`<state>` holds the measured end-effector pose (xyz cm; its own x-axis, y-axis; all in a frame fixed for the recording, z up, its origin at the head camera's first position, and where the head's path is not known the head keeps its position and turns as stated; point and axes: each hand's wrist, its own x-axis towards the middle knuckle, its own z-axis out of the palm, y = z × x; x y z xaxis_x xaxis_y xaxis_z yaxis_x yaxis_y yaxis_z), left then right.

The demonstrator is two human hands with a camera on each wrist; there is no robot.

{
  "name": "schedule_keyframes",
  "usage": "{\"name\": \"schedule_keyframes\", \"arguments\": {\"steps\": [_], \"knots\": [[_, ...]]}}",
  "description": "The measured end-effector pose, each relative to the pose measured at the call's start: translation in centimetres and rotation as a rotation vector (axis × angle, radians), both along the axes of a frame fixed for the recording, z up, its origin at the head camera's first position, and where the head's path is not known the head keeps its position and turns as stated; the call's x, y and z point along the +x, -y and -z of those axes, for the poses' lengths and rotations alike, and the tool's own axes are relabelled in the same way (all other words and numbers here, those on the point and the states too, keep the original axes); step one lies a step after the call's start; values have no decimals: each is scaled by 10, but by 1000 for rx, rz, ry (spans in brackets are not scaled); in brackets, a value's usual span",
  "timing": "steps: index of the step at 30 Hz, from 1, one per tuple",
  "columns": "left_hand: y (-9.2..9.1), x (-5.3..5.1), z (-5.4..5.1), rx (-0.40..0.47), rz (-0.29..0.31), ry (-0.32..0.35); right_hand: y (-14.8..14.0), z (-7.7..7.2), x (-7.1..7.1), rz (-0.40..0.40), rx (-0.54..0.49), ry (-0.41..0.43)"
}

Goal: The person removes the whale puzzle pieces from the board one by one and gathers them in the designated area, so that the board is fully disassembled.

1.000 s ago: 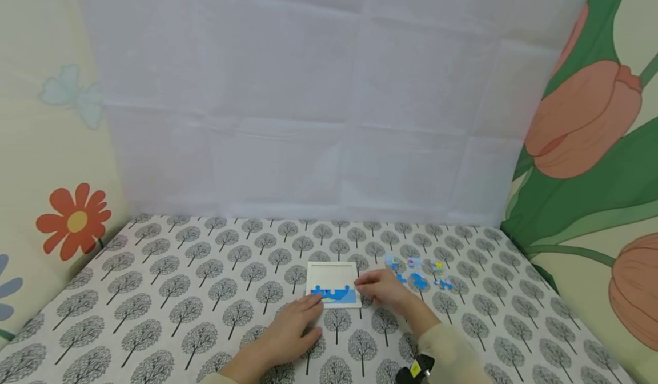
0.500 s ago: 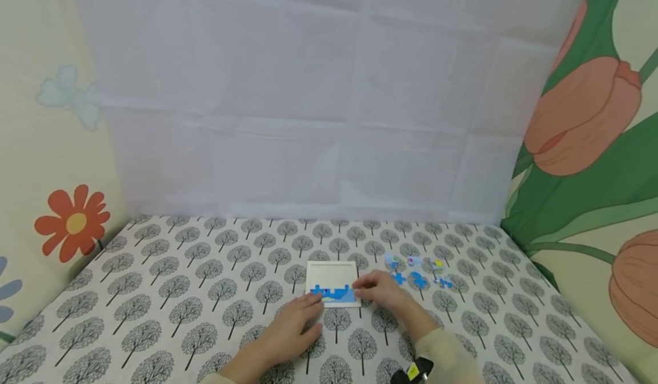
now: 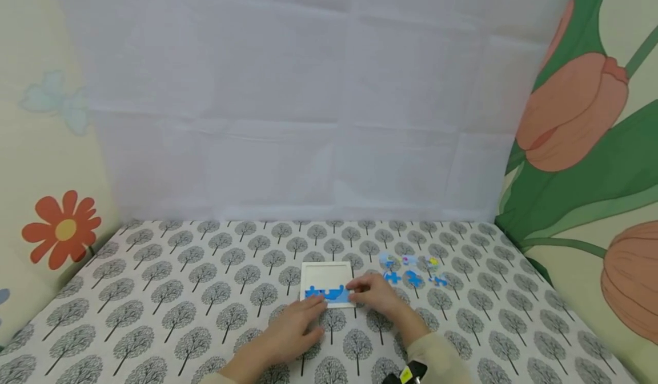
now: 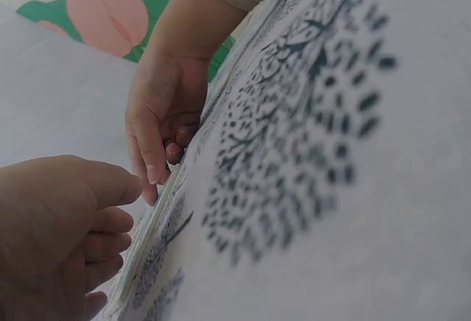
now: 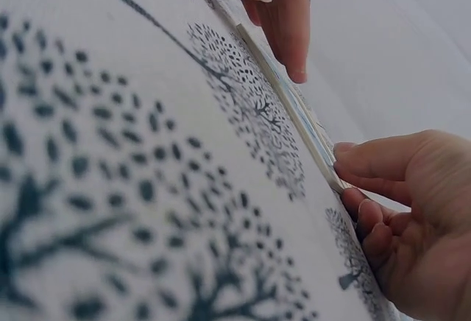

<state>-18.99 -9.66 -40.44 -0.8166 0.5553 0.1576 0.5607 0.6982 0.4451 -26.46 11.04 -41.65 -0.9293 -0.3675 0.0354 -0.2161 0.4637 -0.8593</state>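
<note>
- Frame (image 3: pixel 327 274) lies flat on the cloth (image 3: pixel 216 281), between the two hands; its far part is bare.
- Bottom pieces (image 3: pixel 334 294) fill the near part of the frame, side by side, and their far edge shows knobs and hollows.
- Left hand (image 3: pixel 293 331) lies at the near left of the frame; its fingers are nearly straight and near together, the thumb stands apart, and nothing is pinched there.
- Right hand (image 3: pixel 379 294) is at the right rim with curled fingers; in the right wrist view the tips are set around the corner, so they seem to pinch the frame. Whether a piece is also under them, I cannot tell.
- Loose pieces (image 3: pixel 413 279) lie on the cloth to the right of the frame, well apart from it.
- The step in hand, I judge, is to settle the near row, evening its right end.
- The next move would call for the right hand to let go and take one loose piece whose shape suits that far edge, while the left hand steadies the frame.
</note>
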Motion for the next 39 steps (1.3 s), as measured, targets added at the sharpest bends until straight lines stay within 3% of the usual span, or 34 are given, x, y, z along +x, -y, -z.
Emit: {"name": "schedule_keyframes", "arguments": {"steps": [11, 23, 39], "knots": [[-8, -5, 4, -57, 2, 11, 3, 1, -1, -19, 41, -55], [-8, -3, 10, -108, 14, -49, 1, 4, 0, -34, 62, -92], [-9, -4, 10, -109, 29, -12, 4, 1, 5, -14, 109, -116]]}}
